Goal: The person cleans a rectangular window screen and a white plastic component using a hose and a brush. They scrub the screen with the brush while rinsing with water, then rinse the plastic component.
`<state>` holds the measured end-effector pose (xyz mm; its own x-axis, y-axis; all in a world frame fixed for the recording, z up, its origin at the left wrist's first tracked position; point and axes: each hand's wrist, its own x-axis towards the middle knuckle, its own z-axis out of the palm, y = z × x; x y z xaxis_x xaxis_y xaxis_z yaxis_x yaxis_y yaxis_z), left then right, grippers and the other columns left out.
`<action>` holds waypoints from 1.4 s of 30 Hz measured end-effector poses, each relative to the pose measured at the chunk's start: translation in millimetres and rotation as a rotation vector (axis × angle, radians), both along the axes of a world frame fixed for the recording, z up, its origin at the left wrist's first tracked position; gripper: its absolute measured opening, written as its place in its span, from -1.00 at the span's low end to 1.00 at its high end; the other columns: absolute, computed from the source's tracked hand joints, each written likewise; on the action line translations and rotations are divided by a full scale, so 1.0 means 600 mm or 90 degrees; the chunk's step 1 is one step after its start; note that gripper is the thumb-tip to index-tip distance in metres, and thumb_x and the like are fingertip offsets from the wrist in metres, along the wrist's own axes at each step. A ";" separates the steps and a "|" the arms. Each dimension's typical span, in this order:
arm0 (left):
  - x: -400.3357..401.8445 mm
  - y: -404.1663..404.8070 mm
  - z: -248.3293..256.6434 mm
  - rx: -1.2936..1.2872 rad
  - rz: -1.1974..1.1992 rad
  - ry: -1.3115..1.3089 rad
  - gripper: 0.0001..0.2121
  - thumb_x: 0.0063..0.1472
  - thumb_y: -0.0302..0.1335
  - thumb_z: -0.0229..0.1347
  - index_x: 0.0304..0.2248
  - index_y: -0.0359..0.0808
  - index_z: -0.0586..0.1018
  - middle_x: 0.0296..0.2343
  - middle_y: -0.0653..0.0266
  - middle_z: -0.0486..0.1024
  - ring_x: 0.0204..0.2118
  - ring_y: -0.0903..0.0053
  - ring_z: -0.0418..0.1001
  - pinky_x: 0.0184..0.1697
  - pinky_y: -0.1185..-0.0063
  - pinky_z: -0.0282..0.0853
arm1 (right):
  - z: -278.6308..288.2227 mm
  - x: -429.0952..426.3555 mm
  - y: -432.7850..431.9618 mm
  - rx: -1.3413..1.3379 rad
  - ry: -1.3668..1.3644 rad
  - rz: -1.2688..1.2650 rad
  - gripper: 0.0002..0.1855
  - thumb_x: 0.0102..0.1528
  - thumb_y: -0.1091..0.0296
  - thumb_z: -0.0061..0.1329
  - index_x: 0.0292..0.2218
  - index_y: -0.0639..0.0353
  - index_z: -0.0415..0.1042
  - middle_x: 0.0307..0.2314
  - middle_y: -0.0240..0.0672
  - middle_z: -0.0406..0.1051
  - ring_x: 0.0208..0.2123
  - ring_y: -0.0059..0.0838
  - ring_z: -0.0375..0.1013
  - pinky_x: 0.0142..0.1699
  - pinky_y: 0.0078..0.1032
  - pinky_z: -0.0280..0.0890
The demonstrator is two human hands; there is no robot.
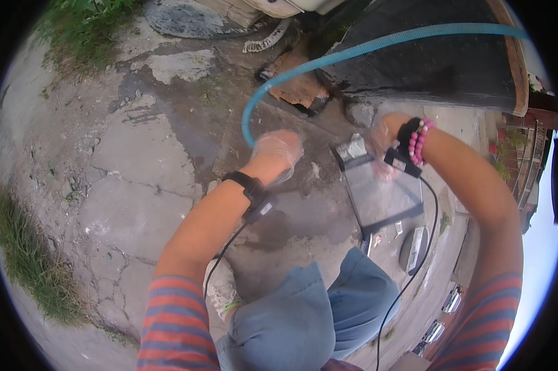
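My left hand (279, 147), in a clear plastic glove, is closed around the lower end of a blue corrugated hose (334, 58). The hose arches up from it to the upper right. A clear glove also covers my right hand (384, 132), which is blurred at the top edge of a glossy, see-through panel with dark edges (383, 192). A pinkish reflection of the hand shows in the panel. Whether its fingers grip anything is hidden. Beside the panel's upper left corner lies a crumpled silvery-white piece (354, 146).
Wet, cracked concrete (135, 199) surrounds me. Ahead are a rusty sheet piece (302, 88), a pale ribbed pipe (269, 39) and a large dark panel (427, 69). An oval object (414, 250) lies right of my knees. Black cables hang from both wrists.
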<state>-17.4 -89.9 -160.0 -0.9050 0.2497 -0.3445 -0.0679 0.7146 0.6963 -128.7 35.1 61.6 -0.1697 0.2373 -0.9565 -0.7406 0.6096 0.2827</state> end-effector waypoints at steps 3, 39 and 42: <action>0.008 -0.008 0.032 0.012 0.014 0.014 -0.67 0.31 -0.28 0.00 -0.25 -0.37 0.68 -0.24 -0.07 0.62 -0.14 0.05 0.58 -0.08 0.28 0.48 | -0.017 -0.009 -0.003 0.057 0.031 0.133 -0.73 -0.23 0.17 0.31 -0.51 0.17 0.66 -0.61 -0.20 0.55 -0.62 -0.32 0.50 -0.49 -0.31 0.35; 0.082 0.187 0.184 -0.134 -0.241 0.065 -0.61 0.36 -0.18 -0.02 -0.28 -0.42 0.57 -0.29 -0.14 0.55 -0.19 -0.03 0.50 -0.10 0.17 0.40 | -0.093 0.537 0.609 -0.426 0.446 0.069 -0.99 -0.15 0.49 0.07 -0.58 0.15 0.50 -0.57 -0.21 0.51 -0.46 -0.15 0.57 -0.34 -0.27 0.44; 0.084 0.233 0.198 -0.137 -0.310 0.090 -0.62 0.36 -0.18 -0.02 -0.30 -0.41 0.56 -0.34 -0.15 0.53 -0.21 -0.07 0.48 -0.13 0.15 0.38 | -0.170 0.570 0.651 -0.556 0.477 0.004 -0.96 -0.22 0.50 0.07 -0.61 0.16 0.45 -0.59 -0.21 0.46 -0.45 -0.12 0.55 -0.36 -0.26 0.43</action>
<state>33.0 50.2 -41.3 -0.7438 0.5887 -0.3166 0.3901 0.7669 0.5096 213.6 425.7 -40.3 -0.7638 -0.4600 -0.4528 -0.5692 0.8108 0.1365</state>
